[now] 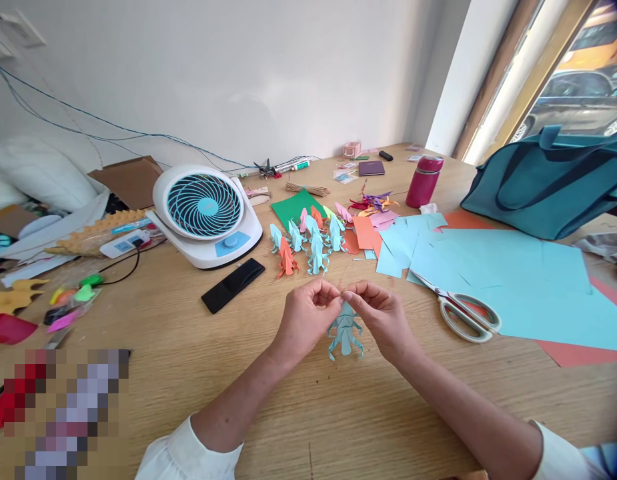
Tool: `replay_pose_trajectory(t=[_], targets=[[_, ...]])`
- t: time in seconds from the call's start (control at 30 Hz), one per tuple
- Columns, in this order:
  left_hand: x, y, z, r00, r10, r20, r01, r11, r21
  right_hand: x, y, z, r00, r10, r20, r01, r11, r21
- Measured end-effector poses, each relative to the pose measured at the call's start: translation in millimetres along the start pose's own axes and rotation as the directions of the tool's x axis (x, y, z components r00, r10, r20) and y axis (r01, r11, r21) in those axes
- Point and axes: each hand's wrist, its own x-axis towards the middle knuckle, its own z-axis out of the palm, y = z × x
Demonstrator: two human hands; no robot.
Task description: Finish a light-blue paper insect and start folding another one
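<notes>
A light-blue origami insect [345, 332] with several bent legs is on the wooden table right in front of me. My left hand [311, 320] pinches its far end from the left, fingertips pressed together. From the other side my right hand [381, 319] pinches the same end, and the fingertips of both hands meet there. The bit of paper between the fingers is mostly hidden. Just beyond my hands stands a group of similar folded paper insects [315, 243], mostly light blue, with orange [287, 259] and pink ones among them.
Scissors [468, 313] lie right of my hands, against light-blue paper sheets [508, 267]. A black phone [233, 285] and a white fan [205, 213] are to the left. Farther back are a green sheet [293, 205], a red bottle [425, 181] and a teal bag [548, 180].
</notes>
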Motion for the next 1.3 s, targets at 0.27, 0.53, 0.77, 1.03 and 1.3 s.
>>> replay_pose_trajectory(t=[0.27, 0.53, 0.77, 1.03, 1.3], targets=[[-1, -3, 3.8, 0.997, 0.026, 0.069, -0.029, 0.998, 0.049, -1, 4, -2, 0.993, -0.117, 0.001, 0.115, 0.975, -0.192], [1, -5, 1.4, 0.998, -0.013, 0.056, 0.011, 0.999, 0.036, 3, -4, -6, 0.999, 0.037, -0.011, -0.038, 0.996, -0.077], [0, -4, 1.6, 0.999, -0.001, 0.054, -0.003, 0.996, 0.084, 2, -4, -7, 0.999, -0.041, 0.013, 0.042, 0.973, -0.225], [2, -7, 1.1, 0.990, 0.091, 0.107, -0.094, 0.995, 0.029, 3, -5, -8, 0.998, -0.040, 0.040, 0.051, 0.949, -0.312], [4, -8, -0.1, 0.989, 0.137, 0.051, -0.142, 0.985, 0.102, 3, -4, -8, 0.997, -0.005, 0.073, 0.028, 0.947, -0.321]])
